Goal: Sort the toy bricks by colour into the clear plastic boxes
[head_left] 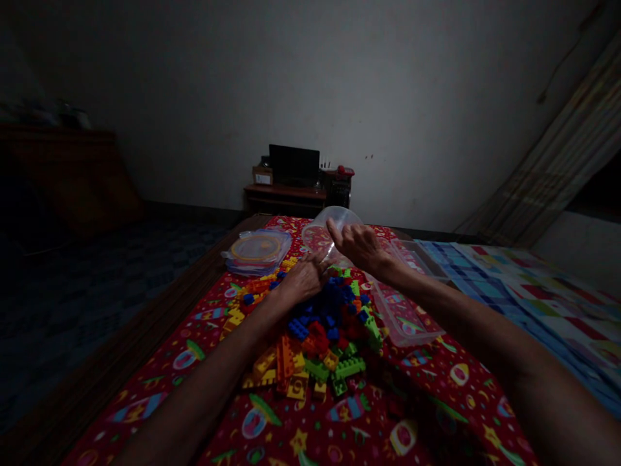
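A clear round plastic container [317,234] is tilted over the far side of a heap of toy building blocks [310,330]. My right hand [361,247] grips its right side, fingers curled and one digit stretched along the plastic. At its near lower edge, my left hand [306,277] closes on the rim; its fingertips are partly hidden. Blue blocks [330,301] lie mostly in the middle of the heap, beneath my hands. Orange, yellow and green blocks spread around them, with red ones mixed in.
Clear lids [257,249] are stacked left of the container. Rectangular clear plastic boxes [407,333] stand to the right. Everything rests on a red patterned cloth [194,388]. A checked bedspread [543,291] lies at right; a desk with a monitor [294,165] stands against the wall.
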A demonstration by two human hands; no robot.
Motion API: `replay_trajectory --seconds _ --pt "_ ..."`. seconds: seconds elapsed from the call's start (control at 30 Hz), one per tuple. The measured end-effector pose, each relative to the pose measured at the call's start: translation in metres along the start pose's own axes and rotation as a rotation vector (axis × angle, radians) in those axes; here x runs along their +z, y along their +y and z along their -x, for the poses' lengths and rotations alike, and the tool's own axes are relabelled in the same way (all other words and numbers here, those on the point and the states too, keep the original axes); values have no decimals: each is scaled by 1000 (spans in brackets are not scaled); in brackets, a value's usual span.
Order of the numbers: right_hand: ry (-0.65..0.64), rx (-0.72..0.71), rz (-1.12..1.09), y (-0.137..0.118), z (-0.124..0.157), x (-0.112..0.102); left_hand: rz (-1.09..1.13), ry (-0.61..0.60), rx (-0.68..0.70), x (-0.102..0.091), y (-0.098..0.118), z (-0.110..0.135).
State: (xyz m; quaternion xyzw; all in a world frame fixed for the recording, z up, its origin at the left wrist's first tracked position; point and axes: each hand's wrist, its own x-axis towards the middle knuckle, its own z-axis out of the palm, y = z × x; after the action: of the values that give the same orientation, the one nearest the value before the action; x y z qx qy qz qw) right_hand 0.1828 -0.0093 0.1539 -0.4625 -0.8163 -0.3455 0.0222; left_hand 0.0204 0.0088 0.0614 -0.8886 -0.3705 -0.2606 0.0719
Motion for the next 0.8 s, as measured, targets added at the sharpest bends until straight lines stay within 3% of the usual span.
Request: replay_trajectory --seconds 0.1,0.27,0.37,0.53,0.67,0.8 --pt "-13 81 -26 11 1 3 -82 -145 43 2 -4 1" --pt "35 455 -82 46 28 7 -37 -72 44 -5 1 12" --pt "70 725 -140 76 69 7 -4 -15 23 -11 1 24" --pt "154 984 -361 133 162 22 61 43 5 -21 0 51" --pt "27 1186 -489 161 225 47 92 77 71 -27 14 66" --pt "-132 1236 -541 161 258 74 117 102 173 -27 35 69"
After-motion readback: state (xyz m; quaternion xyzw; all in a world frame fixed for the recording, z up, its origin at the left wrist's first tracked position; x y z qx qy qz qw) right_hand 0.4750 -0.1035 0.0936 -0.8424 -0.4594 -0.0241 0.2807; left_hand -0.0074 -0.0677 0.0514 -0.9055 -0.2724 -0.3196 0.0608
